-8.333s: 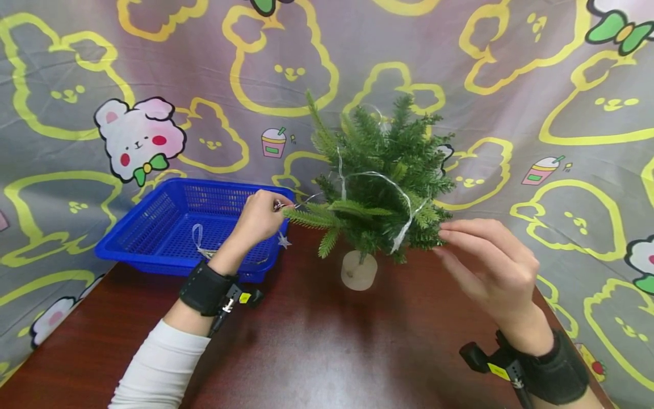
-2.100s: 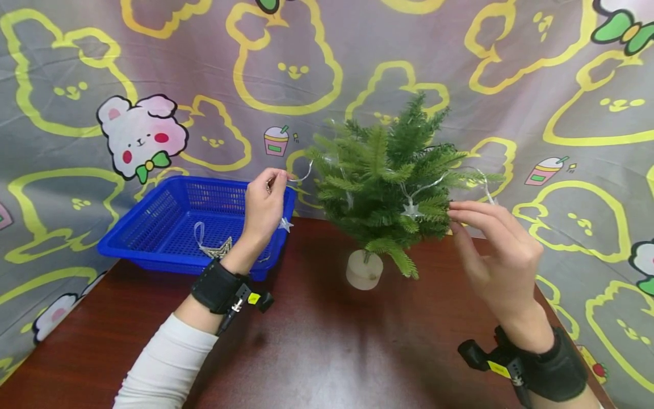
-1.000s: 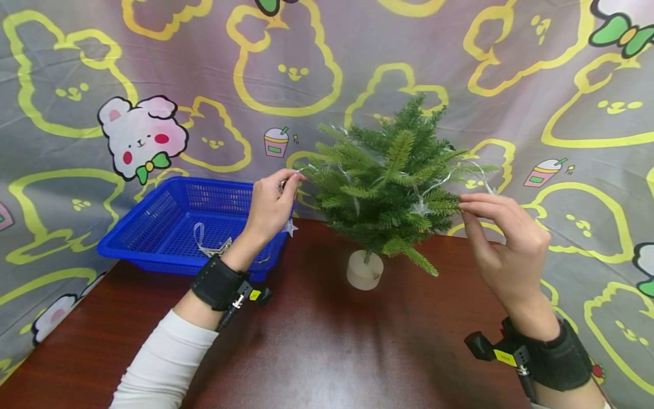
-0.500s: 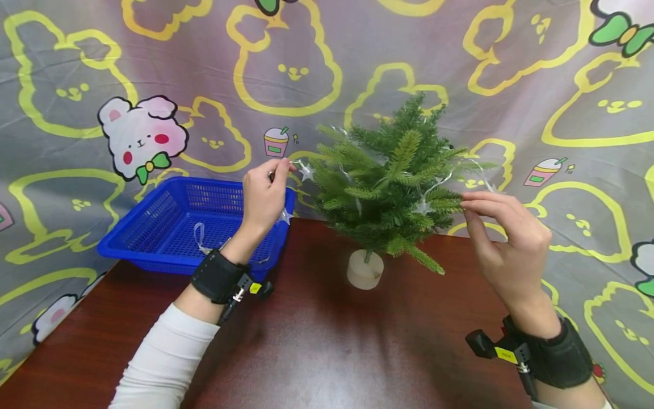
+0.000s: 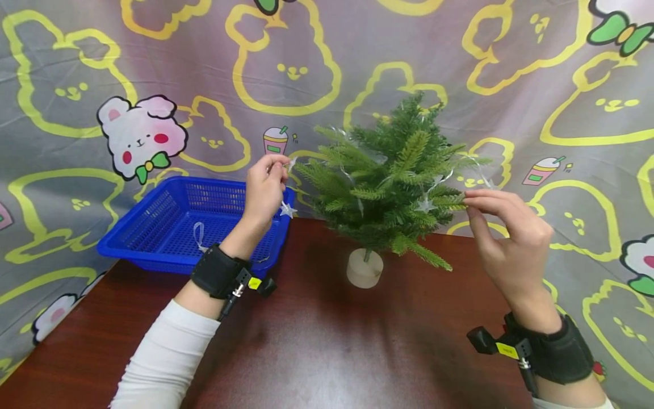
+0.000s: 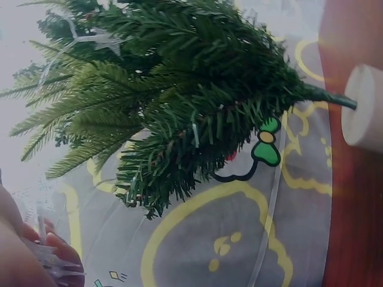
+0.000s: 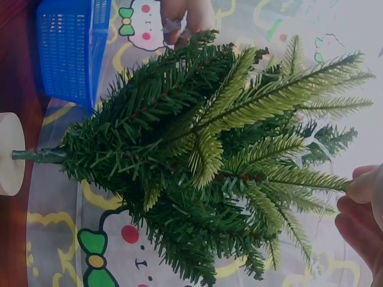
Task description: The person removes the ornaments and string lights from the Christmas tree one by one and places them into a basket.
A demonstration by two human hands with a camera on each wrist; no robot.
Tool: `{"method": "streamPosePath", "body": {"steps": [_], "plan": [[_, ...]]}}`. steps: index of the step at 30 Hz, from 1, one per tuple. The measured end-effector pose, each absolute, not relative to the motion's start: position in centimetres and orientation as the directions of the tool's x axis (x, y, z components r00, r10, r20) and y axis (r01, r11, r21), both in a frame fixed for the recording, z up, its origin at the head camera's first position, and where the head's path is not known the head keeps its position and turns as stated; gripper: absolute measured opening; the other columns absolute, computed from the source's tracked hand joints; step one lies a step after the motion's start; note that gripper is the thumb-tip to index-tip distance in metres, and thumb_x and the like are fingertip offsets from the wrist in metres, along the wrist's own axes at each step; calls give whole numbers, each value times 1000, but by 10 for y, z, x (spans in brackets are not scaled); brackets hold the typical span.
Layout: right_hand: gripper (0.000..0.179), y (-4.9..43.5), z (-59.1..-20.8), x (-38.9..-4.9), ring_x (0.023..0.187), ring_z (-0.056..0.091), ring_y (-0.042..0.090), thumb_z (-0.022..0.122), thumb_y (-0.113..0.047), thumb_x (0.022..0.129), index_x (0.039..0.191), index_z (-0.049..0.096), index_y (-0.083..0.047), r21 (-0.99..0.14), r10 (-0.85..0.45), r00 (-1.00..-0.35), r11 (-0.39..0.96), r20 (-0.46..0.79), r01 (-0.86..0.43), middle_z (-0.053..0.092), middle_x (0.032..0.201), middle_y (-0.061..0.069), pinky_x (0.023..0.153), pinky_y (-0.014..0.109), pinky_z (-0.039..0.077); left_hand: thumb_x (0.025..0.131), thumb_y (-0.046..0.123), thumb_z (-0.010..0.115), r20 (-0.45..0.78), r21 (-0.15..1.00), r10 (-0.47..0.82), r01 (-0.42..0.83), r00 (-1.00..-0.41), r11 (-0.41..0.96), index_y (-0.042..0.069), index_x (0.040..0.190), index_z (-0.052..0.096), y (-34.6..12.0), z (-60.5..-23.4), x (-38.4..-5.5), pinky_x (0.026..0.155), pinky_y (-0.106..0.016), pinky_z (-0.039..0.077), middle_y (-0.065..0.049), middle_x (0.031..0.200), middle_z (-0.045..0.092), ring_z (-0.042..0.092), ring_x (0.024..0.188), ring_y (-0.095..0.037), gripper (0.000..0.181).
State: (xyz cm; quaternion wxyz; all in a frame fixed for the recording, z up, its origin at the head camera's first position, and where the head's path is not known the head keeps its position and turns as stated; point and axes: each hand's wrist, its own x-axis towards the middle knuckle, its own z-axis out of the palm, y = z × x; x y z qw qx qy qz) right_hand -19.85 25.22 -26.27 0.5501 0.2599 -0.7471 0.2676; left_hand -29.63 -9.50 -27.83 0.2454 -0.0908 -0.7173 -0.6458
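Observation:
A small artificial Christmas tree (image 5: 388, 182) stands upright on its round pale base (image 5: 365, 268). A clear string of star lights is draped through its branches, one star (image 5: 425, 204) hanging at the front right. My left hand (image 5: 263, 193), left of the tree, pinches the string's loose part, and a star (image 5: 288, 210) dangles below the fingers. My right hand (image 5: 511, 244) pinches a branch tip on the right side between thumb and fingers; the right wrist view shows this branch (image 7: 311, 179) stretched toward the thumb.
A blue plastic basket (image 5: 168, 193) stands behind my left forearm. In it lies an ornament's white ribbon loop (image 5: 198, 233). A printed cloth (image 5: 434, 34) hangs close behind the brown table (image 5: 327, 352).
Since the oldest frame the tree has turned and its lights lie differently. Lately my left hand has risen slightly, bringing a star to its fingertips. My right hand has shifted slightly right with the branch.

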Motion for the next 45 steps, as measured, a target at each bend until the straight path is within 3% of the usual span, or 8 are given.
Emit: {"method": "streamPosePath", "body": {"steps": [4, 13, 21, 31, 34, 38, 43, 45], "plan": [[15, 255, -262, -201, 102, 62, -10, 69, -9, 90, 98, 76, 0, -125, -88, -275, 732, 958, -669, 75, 99, 17, 89, 6, 42, 105, 5, 39, 370, 929, -173, 364, -913, 65, -2, 117, 66, -97, -279, -298, 48, -16, 35, -1, 85, 58, 46, 60, -7, 31], [12, 257, -263, -207, 100, 60, -15, 69, -5, 88, 95, 76, 2, -143, -60, -267, 722, 962, -677, 75, 97, 19, 88, 6, 43, 101, 12, 37, 291, 956, -184, 292, -939, 21, 2, 94, 70, -100, -281, -298, 43, -19, 31, 8, 57, 35, 29, 47, -4, 34], [12, 261, -262, -208, 105, 62, -9, 70, -4, 88, 97, 76, 3, -141, -93, -289, 708, 953, -692, 74, 100, 20, 93, 9, 44, 96, 44, 62, 326, 945, -177, 312, -929, 102, 14, 64, 46, -99, -286, -300, 42, -20, 31, 11, 51, 34, 35, 41, -4, 46], [17, 257, -259, -200, 106, 65, 0, 71, -12, 89, 95, 75, 3, -122, -72, -238, 697, 969, -707, 74, 104, 20, 92, 10, 43, 88, 11, 70, 400, 903, -191, 350, -896, 248, 15, 62, 26, -100, -287, -301, 54, -22, 30, 8, 58, 21, 22, 49, -7, 51], [21, 250, -256, -193, 104, 67, 2, 71, -17, 90, 92, 75, 4, -106, -57, -200, 690, 978, -716, 74, 101, 21, 92, 10, 44, 91, 12, 67, 411, 891, -197, 346, -890, 295, 16, 60, 28, -101, -286, -301, 52, -21, 30, 3, 57, 37, 31, 47, -5, 50], [27, 237, -251, -182, 98, 70, 10, 69, -21, 91, 87, 74, 5, -74, -44, -137, 662, 990, -746, 74, 96, 21, 91, 10, 45, 95, 7, 58, 412, 896, -183, 360, -893, 262, 15, 65, 33, -101, -285, -301, 43, -18, 31, -16, 82, 72, 52, 47, -4, 40], [29, 220, -245, -167, 88, 71, 22, 70, -22, 90, 83, 73, 6, -17, -64, -67, 587, 996, -810, 74, 90, 19, 90, 11, 47, 97, 1, 51, 393, 910, -154, 360, -907, 207, 6, 93, 51, -102, -284, -299, 42, -18, 35, -24, 98, 73, 56, 49, -6, 7], [31, 215, -245, -162, 87, 70, 21, 70, -24, 92, 84, 74, 5, 12, -129, -69, 546, 989, -838, 73, 89, 20, 90, 11, 47, 99, 2, 48, 379, 912, -132, 345, -916, 222, 3, 110, 58, -102, -284, -299, 43, -18, 35, -20, 94, 71, 52, 50, -5, 15]]}}
